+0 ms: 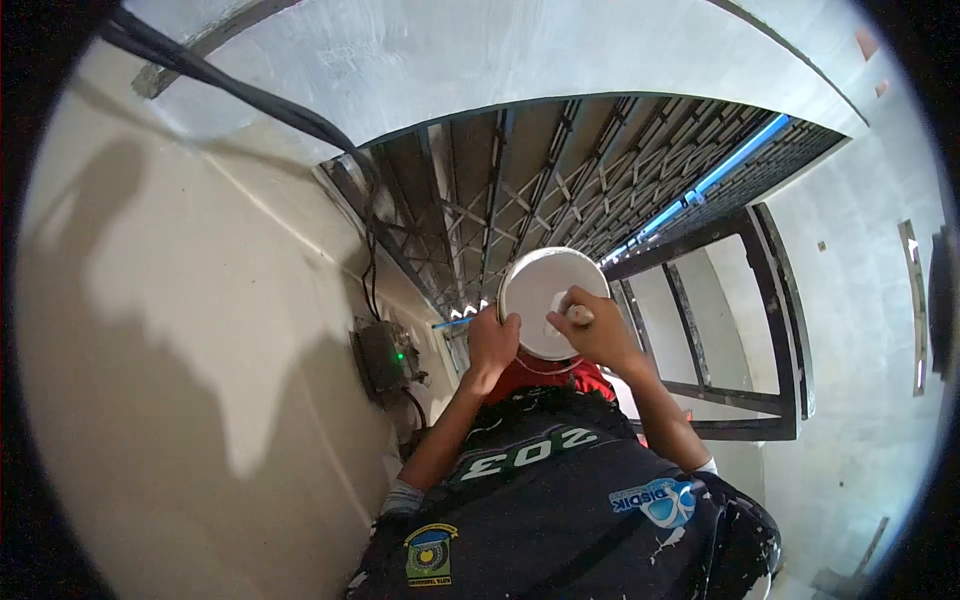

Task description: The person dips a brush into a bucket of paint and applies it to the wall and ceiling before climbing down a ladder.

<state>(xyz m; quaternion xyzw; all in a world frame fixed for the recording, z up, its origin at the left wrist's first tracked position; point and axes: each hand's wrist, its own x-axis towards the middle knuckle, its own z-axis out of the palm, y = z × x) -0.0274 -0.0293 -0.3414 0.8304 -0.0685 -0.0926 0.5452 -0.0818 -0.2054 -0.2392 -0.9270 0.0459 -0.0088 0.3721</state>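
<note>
Showing the round white plastic bucket (540, 285) at frame centre, with the left hand (493, 342) at its 8 o'clock, grip clenched on the rim beside a thin blue stick (452, 323), and the right hand (598, 335) at its 4 o'clock, grip clasping a short pale handle (579, 314), a dark metal grille (520, 190) lying at 12 o'clock.

White bucket (540, 290), round, held just above centre, flat face toward the camera, tan handle (581, 314) across its rim at 4 o'clock, end poking out.

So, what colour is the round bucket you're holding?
White; the round bucket shows best in the head view.
</note>
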